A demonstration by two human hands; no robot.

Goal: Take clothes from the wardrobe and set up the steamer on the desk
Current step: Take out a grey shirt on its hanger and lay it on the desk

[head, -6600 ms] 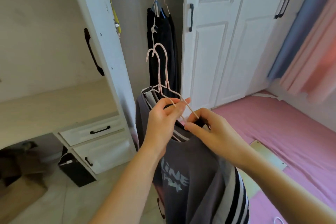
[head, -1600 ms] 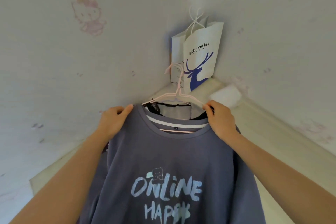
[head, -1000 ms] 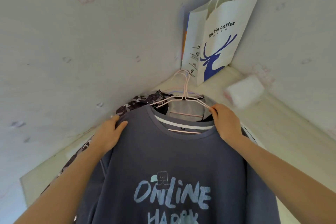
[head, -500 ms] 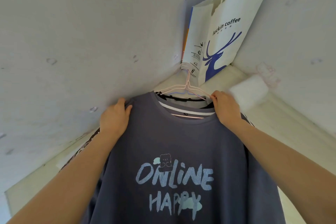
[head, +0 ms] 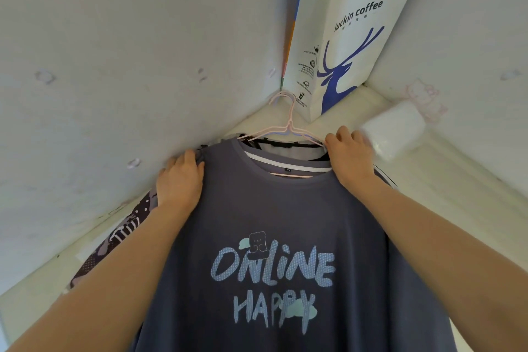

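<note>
A grey-blue T-shirt (head: 274, 208) printed "ONLINE HAPPY" lies front-up on the pale desk (head: 445, 180), on top of other clothes on pink wire hangers (head: 288, 126). My left hand (head: 180, 180) presses flat on its left shoulder. My right hand (head: 350, 160) grips its right shoulder where the hanger arm ends. A black garment and a white-trimmed collar show inside the neck opening. A patterned black-and-white garment (head: 120, 234) sticks out underneath on the left. No steamer is in view.
A white Luckin Coffee paper bag (head: 351, 37) stands in the wall corner just behind the hanger hooks. A white plastic-wrapped pack (head: 395, 131) lies on the desk right of my right hand. Walls close the desk on two sides.
The pile of hung clothes has come from the wardrobe to the desk corner. Over the last second it has settled lower, and both hands have stayed on the shoulders.
</note>
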